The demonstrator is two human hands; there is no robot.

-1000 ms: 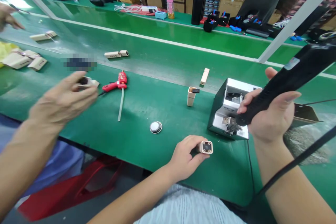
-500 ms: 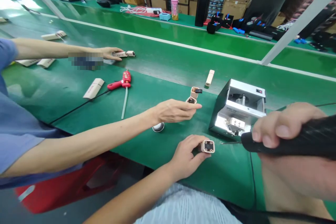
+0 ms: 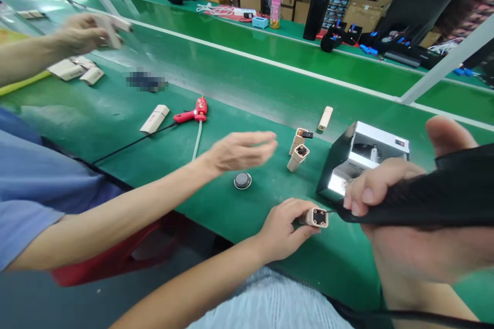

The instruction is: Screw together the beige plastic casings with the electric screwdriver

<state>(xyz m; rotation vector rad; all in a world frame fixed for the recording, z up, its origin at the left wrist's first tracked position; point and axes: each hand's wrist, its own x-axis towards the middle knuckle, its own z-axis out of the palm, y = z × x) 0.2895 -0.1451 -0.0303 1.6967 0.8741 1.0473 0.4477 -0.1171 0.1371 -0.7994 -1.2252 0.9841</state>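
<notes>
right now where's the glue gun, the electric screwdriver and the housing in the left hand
red glue gun [image 3: 198, 112], head view, on its body
black electric screwdriver [image 3: 436, 195], head view, on its grip
beige housing [image 3: 319, 217], head view, on its end face

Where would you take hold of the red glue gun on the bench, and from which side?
Likely the handle of the red glue gun, which lies flat pointing left, its black cord leaving the end. Come from above on the left, since the clear glue stick trails from the body on the right.
</notes>
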